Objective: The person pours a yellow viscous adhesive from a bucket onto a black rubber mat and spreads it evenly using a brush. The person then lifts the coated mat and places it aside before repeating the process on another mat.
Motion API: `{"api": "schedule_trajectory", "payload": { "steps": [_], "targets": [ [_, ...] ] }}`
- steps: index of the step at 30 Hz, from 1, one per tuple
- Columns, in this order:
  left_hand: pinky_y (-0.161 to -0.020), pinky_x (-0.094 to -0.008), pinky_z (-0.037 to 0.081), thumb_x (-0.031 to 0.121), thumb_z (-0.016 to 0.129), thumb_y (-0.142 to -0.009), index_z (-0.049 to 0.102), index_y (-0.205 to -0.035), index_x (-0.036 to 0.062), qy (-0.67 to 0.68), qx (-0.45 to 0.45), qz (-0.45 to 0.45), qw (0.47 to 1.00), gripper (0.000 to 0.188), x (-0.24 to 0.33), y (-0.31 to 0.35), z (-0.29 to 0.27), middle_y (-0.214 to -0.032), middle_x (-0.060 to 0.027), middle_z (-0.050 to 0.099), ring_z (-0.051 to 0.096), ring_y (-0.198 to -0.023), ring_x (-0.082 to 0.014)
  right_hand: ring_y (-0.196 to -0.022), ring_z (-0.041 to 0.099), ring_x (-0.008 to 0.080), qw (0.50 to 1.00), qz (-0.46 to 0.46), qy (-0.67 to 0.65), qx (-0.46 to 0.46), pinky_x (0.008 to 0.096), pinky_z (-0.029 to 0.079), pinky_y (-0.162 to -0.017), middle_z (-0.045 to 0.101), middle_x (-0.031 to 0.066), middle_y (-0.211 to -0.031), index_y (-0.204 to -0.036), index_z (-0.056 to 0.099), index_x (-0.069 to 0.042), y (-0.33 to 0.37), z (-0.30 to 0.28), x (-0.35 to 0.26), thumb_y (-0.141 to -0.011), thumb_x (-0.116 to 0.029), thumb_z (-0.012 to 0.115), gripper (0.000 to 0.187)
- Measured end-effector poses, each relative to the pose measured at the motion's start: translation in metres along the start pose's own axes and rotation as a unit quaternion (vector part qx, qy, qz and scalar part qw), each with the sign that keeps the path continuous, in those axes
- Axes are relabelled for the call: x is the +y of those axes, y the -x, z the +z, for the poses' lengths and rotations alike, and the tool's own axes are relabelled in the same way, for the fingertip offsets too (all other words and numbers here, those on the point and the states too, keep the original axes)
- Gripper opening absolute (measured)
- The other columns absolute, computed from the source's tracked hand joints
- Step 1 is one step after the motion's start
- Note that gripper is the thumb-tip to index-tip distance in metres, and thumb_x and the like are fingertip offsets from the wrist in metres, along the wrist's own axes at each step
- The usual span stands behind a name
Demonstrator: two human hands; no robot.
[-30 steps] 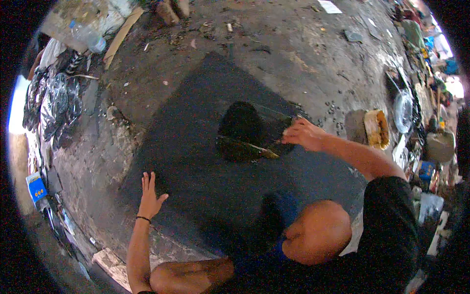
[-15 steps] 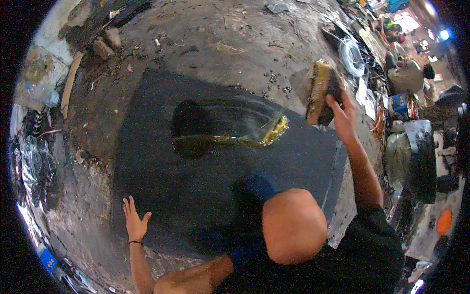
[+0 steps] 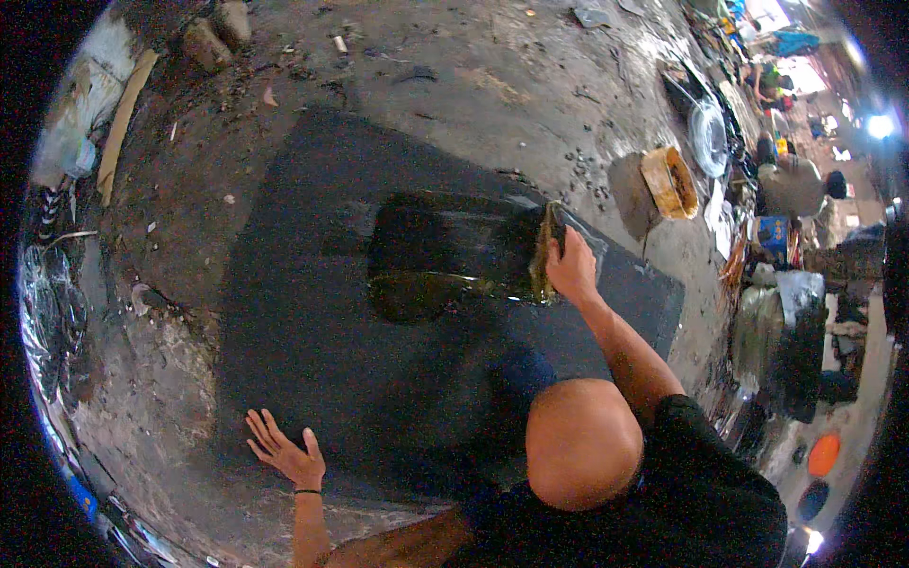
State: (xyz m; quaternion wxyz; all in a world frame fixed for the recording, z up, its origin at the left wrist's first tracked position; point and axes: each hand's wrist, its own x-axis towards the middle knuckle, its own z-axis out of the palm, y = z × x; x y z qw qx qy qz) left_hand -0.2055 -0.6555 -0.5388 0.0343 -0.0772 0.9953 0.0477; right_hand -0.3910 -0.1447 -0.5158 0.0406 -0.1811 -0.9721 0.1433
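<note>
A large dark sheet [image 3: 312,360] lies on the ground before me. A glossy wet patch [image 3: 454,232] stretches across its middle, its near edge shining yellowish. My right hand [image 3: 574,270] grips a flat spreader [image 3: 546,254] coated in yellow-brown liquid. The spreader stands on edge at the right end of the wet patch. Fingers spread, my left hand [image 3: 289,456] holds nothing near the sheet's lower left side; whether it touches the sheet I cannot tell. Just beyond the sheet's far right edge stands a yellowish container [image 3: 670,183], its dark inside partly showing.
Bricks [image 3: 216,36] and a wooden strip [image 3: 128,123] lie at the far left, with crumpled clear plastic [image 3: 52,317] nearer. To the right are a coil of clear tubing [image 3: 707,137], bags [image 3: 767,331] and an orange object [image 3: 825,455]. Small dark bits are scattered beyond the sheet.
The container was tilted in my right hand; now it stands on the ground. My right hand has moved left onto the wet patch with the spreader. My left hand has shifted slightly nearer and right.
</note>
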Motion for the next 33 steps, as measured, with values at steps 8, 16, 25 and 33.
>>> {"api": "schedule_trajectory", "payload": {
  "steps": [8, 16, 25, 33],
  "targets": [
    [-0.11, -0.0545, 0.007, 0.04, 0.049, -0.083, 0.026, -0.141, 0.0044, 0.033, -0.018, -0.018, 0.999, 0.072, -0.006, -0.004, -0.005, -0.149, -0.0182, 0.023, 0.02, -0.138, -0.0336, -0.088, 0.057, 0.0441, 0.998, -0.028, -0.017, -0.054, 0.0531, 0.045, -0.078, 0.058, 0.0243, -0.092, -0.097, 0.05, 0.0, -0.049, 0.044, -0.139, -0.089, -0.03, 0.051, 0.031],
    [-0.109, -0.057, 0.01, 0.046, 0.051, -0.081, 0.031, -0.138, 0.0056, 0.07, -0.009, -0.029, 0.997, 0.073, -0.01, -0.007, -0.007, -0.147, -0.0183, 0.027, 0.024, -0.136, -0.0351, -0.09, 0.054, 0.0462, 0.996, -0.026, -0.052, -0.071, 0.0544, 0.042, -0.076, 0.058, 0.0262, -0.092, -0.092, 0.047, 0.001, -0.097, 0.09, -0.245, -0.083, -0.025, 0.054, 0.028],
    [-0.108, -0.0581, 0.011, 0.049, 0.053, -0.08, 0.036, -0.136, 0.0067, 0.075, -0.031, -0.049, 0.996, 0.072, -0.013, -0.008, -0.007, -0.146, -0.0189, 0.028, 0.025, -0.136, -0.0345, -0.093, 0.057, 0.0451, 0.989, -0.102, -0.035, -0.105, 0.0531, 0.044, -0.076, 0.061, 0.0257, -0.093, -0.091, 0.052, 0.0, -0.146, 0.106, -0.324, -0.083, -0.029, 0.055, 0.03],
    [-0.109, -0.0584, 0.009, 0.049, 0.053, -0.081, 0.035, -0.136, 0.0084, 0.11, -0.006, -0.061, 0.992, 0.071, -0.015, -0.004, -0.006, -0.146, -0.0167, 0.029, 0.023, -0.137, -0.0342, -0.095, 0.06, 0.0393, 0.94, -0.265, 0.052, -0.211, 0.0495, 0.046, -0.077, 0.064, 0.0206, -0.099, -0.109, 0.057, -0.01, -0.184, 0.092, -0.358, -0.083, -0.037, 0.057, 0.038]
  ]
}}
